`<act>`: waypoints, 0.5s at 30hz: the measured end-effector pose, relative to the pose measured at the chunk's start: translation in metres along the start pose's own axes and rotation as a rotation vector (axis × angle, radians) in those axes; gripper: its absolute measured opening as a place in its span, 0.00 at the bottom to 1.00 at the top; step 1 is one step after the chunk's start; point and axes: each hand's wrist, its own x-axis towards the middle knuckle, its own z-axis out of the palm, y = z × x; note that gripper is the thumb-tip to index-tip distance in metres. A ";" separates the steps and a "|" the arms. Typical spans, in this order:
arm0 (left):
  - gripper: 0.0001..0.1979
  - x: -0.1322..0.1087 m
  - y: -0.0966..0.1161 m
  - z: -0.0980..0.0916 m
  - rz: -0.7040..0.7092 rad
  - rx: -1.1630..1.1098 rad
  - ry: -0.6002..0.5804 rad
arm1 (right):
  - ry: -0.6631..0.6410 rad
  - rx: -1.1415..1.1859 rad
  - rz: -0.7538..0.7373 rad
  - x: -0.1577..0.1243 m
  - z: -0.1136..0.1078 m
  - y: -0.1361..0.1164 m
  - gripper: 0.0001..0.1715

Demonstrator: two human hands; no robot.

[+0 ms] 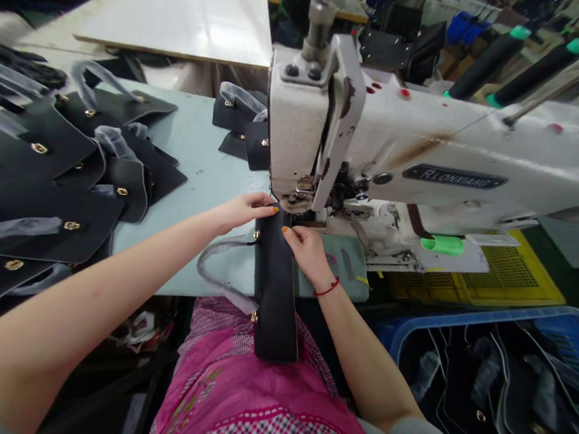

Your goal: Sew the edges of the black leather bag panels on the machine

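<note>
A long black handbag panel [275, 285] runs from under the sewing machine's head [308, 135] down over the table edge onto my lap. Its handle [214, 276], wrapped in clear plastic, loops out to the left between two gold-coloured fittings. At the panel's far end, close to the needle area, my left hand [249, 209] grips the left edge with thumb and fingers together. My right hand [306, 248] pinches the right edge a little nearer to me, just below the presser foot. The needle itself is hidden behind the machine head.
Several black bag pieces [22, 198] with wrapped handles are heaped on the table's left. More bag pieces [242, 124] lie behind the machine head. A blue basket [478, 319] of bag pieces stands at lower right, near a yellow crate [509, 273]. Thread spools [488, 61] stand beyond the machine.
</note>
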 end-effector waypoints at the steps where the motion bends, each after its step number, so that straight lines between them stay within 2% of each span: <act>1: 0.25 0.000 -0.007 -0.008 0.020 -0.019 0.024 | 0.005 -0.007 -0.007 -0.001 0.000 -0.001 0.28; 4: 0.27 -0.011 -0.036 -0.029 0.060 0.056 0.147 | 0.016 -0.030 -0.016 -0.005 -0.002 -0.004 0.28; 7: 0.30 -0.039 -0.068 -0.034 0.054 0.168 0.129 | 0.007 -0.041 -0.008 -0.012 -0.004 -0.005 0.28; 9: 0.31 -0.060 -0.084 -0.023 0.088 0.204 0.082 | -0.008 -0.035 0.001 -0.018 -0.005 -0.003 0.29; 11: 0.31 -0.074 -0.091 -0.002 0.122 0.223 0.063 | -0.032 -0.023 0.010 -0.027 -0.005 0.000 0.29; 15: 0.33 -0.074 -0.078 0.044 0.064 0.110 0.131 | -0.147 -0.046 0.059 -0.056 -0.010 0.001 0.28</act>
